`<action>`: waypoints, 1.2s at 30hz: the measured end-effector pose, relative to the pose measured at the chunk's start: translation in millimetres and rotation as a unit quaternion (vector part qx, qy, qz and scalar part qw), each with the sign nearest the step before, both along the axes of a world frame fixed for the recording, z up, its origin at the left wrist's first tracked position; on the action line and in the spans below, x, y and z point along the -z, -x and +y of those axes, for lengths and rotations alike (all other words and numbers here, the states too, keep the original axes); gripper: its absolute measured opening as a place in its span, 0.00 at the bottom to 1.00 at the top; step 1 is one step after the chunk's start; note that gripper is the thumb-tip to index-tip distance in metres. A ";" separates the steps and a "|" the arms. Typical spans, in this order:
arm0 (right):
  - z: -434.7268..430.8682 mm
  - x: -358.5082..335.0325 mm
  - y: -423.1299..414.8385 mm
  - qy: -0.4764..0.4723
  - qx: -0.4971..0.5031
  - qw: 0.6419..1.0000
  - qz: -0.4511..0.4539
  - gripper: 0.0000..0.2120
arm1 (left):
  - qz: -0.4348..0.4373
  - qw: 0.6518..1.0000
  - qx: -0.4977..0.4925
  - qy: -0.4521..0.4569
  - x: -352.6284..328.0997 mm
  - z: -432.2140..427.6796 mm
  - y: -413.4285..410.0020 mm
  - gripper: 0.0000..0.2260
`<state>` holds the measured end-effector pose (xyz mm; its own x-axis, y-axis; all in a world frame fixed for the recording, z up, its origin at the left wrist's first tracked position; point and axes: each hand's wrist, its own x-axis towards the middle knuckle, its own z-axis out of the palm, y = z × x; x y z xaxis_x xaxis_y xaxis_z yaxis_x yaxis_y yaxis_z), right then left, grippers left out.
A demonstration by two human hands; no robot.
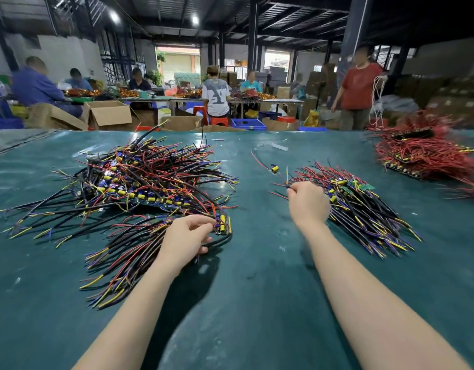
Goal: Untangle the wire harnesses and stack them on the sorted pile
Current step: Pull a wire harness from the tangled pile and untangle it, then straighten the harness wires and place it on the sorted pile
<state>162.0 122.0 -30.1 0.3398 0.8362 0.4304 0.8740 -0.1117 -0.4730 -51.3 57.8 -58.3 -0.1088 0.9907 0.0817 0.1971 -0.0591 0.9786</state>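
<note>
Much undone: tangled heap (150,177) dwarfs sorted pile (364,206) toward counter's right edge.
Left hand (187,236): grips a harness (222,226).
Right hand (308,204): pinches a wire end (286,177) beside sorted pile.

R hand (308,202) grip part-hidden, red pile (428,156) blurred

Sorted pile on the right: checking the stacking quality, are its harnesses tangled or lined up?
Lined up: in the sorted pile wires run parallel, tips pointing near right.
</note>
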 end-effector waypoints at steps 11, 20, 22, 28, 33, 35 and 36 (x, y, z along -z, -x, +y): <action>4.3 -10.4 -77.6 0.074 0.138 0.985 -0.068 0.13 | 0.172 0.984 0.043 -0.024 1.9 2.9 -8.8 0.10; -11.7 35.7 61.1 0.104 -0.136 0.985 -0.004 0.15 | 0.411 0.901 -0.050 -0.129 0.5 6.8 -6.1 0.16; -16.5 45.9 73.8 0.105 -0.163 0.981 -0.031 0.13 | 0.447 0.886 -0.028 -0.115 3.9 6.5 -4.3 0.18; -18.1 46.2 78.9 0.057 -0.238 0.950 0.192 0.02 | 0.484 0.870 -0.005 -0.089 8.1 4.8 -1.6 0.07; -16.2 36.8 67.1 -0.028 -0.227 0.834 0.502 0.13 | 0.492 0.868 -0.001 -0.069 4.2 2.1 -0.1 0.10; -17.0 31.4 59.8 -0.053 -0.218 0.750 0.622 0.12 | 0.492 0.867 0.005 -0.075 2.0 1.6 0.8 0.12; -17.9 30.0 55.7 -0.048 -0.212 0.710 0.670 0.11 | 0.491 0.868 0.011 -0.080 1.3 0.8 0.6 0.12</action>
<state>106.3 104.1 -60.1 0.2250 0.9741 0.0210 -0.4213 0.1166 -0.8994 -51.8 58.6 -59.5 0.1102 0.9592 0.2605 0.9277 -0.1933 0.3194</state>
